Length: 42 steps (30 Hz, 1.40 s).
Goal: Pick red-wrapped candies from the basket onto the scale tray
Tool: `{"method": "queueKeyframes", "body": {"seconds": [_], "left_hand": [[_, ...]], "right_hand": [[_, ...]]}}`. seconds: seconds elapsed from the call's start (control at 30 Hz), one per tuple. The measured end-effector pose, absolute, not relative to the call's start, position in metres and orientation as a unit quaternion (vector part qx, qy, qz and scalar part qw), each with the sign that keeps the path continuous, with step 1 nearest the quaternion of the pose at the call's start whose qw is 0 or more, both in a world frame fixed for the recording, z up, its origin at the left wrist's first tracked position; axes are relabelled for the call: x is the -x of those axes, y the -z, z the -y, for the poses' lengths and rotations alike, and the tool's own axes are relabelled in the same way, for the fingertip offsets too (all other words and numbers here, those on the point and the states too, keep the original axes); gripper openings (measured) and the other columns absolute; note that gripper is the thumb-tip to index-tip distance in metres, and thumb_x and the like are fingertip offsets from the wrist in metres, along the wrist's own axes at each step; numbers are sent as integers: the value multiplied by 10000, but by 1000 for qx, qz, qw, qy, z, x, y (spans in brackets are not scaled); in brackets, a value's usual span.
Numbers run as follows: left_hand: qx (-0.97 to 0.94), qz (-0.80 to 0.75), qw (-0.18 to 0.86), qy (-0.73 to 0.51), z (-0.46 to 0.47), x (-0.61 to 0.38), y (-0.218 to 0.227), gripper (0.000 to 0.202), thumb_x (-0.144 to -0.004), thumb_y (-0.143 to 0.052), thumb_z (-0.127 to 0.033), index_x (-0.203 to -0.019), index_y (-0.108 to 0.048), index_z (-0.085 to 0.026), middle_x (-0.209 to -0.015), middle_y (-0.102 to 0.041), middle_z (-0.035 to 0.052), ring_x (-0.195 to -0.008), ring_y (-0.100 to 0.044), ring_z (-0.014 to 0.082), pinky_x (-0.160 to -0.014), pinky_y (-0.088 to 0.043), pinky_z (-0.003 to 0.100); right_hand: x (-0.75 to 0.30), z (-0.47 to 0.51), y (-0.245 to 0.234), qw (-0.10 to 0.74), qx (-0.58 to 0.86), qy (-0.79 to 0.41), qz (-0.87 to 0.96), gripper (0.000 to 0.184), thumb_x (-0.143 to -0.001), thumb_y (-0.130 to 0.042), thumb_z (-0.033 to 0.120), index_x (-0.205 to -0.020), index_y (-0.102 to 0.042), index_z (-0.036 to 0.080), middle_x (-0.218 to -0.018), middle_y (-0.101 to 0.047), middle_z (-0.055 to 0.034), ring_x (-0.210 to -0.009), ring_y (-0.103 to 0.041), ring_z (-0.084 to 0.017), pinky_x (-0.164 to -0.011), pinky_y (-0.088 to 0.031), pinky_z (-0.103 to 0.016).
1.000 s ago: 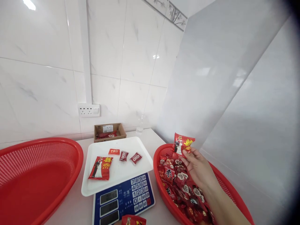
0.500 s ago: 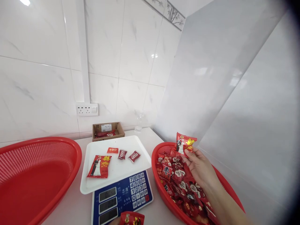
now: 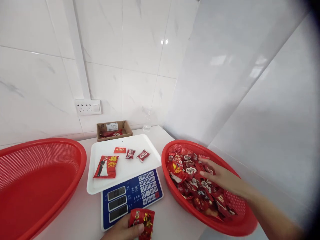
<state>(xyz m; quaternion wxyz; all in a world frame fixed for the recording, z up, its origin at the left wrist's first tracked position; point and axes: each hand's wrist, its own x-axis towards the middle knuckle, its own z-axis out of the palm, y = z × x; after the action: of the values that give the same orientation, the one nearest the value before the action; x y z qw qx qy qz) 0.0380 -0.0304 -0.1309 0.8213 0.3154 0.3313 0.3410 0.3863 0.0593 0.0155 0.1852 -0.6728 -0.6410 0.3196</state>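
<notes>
Red packet (image 3: 142, 216), head view, six o'clock: I see the left hand (image 3: 123, 230), fingers clamped on it. At five o'clock the right hand (image 3: 217, 176), fingers apart, is over the basket's (image 3: 241, 201) wrapped sweets (image 3: 191, 170); selecting, I judge, so next calls for pinching one.

Bare left grip (image 3: 126, 229), right grip (image 3: 218, 175), right forearm (image 3: 265, 210)

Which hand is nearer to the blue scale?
Left. The left hand is by the near edge of the blue scale; the right hand is over packets in the right basket.
</notes>
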Motion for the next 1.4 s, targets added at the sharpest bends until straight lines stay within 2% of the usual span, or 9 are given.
{"method": "queueKeyframes", "body": {"seconds": [0.1, 0.23, 0.43, 0.57, 0.73, 0.93, 1.13, 1.3, 1.4], "left_hand": [[-308, -344, 819, -342, 32, -39, 127, 574, -642, -796, -433, -1114, -652, -138, -1028, -699, 120, -990, -627, 278, -915, -430, 395], [-290, -360, 818, -342, 34, -40, 124, 541, -638, -801, -415, -1085, -661, -144, -1022, -709, 112, -962, -641, 266, -889, -449, 381], [-282, -359, 819, -347, 34, -41, 125, 517, -645, -797, -409, -1072, -662, -151, -1034, -710, 104, -948, -647, 251, -886, -454, 366], [-296, -364, 812, -346, 34, -40, 125, 532, -642, -795, -424, -1077, -664, -146, -1017, -712, 102, -960, -640, 260, -888, -452, 367], [-292, -375, 817, -327, 34, -38, 121, 551, -655, -785, -422, -1127, -650, -169, -1084, -690, 98, -1031, -606, 270, -911, -441, 366], [-307, -379, 814, -315, 34, -38, 121, 595, -658, -778, -440, -1161, -633, -158, -1072, -691, 111, -1005, -613, 261, -868, -450, 347], [-307, -385, 818, -299, 34, -36, 123, 639, -663, -771, -457, -1208, -604, -167, -1145, -665, 124, -1081, -587, 291, -896, -435, 365], [-309, -395, 809, -307, 32, -37, 131, 659, -632, -788, -468, -1192, -618, -164, -1144, -663, 128, -1075, -581, 296, -912, -415, 373], [-317, -384, 806, -320, 32, -39, 133, 644, -611, -802, -468, -1148, -643, -151, -1076, -686, 129, -1018, -602, 292, -894, -421, 379]], "right_hand": [[-414, -58, 1, 50, 691, -249, 677, 836, -704, -603, 542, -1410, -395, 145, -1479, -363, -148, -1349, -339, -344, -1107, -299, -461], [-431, -56, 27, -19, 683, -234, 692, 861, -663, -629, 444, -1427, -377, 139, -1445, -402, -161, -1314, -393, -344, -1085, -328, -439], [-431, -57, 42, 11, 691, -226, 686, 860, -647, -601, 308, -1436, -344, 80, -1433, -422, -175, -1301, -422, -324, -1067, -350, -406], [-436, -61, 43, 53, 713, -213, 666, 731, -683, -515, 213, -1401, -411, 126, -1326, -565, -136, -1181, -560, -286, -1002, -419, -385], [-445, -67, 35, 130, 737, -204, 631, 469, -796, -414, 325, -1216, -585, 204, -1181, -671, -65, -1038, -644, -246, -873, -503, -334], [-438, -65, 28, 175, 742, -248, 597, 515, -811, -466, 489, -1230, -560, 204, -1136, -691, -71, -979, -666, -237, -796, -537, -312], [-423, -74, 47, 179, 740, -223, 610, 533, -712, -608, 374, -1202, -571, 168, -1260, -616, -139, -1151, -574, -304, -954, -445, -387], [-424, -83, 48, 192, 743, -189, 613, 261, -657, -598, 290, -907, -635, 227, -873, -732, -62, -819, -680, -284, -774, -498, -387], [-426, -85, 36, 230, 741, -163, 609, 183, -677, -576, 361, -819, -611, 251, -859, -722, -33, -812, -666, -259, -763, -490, -365]]}}
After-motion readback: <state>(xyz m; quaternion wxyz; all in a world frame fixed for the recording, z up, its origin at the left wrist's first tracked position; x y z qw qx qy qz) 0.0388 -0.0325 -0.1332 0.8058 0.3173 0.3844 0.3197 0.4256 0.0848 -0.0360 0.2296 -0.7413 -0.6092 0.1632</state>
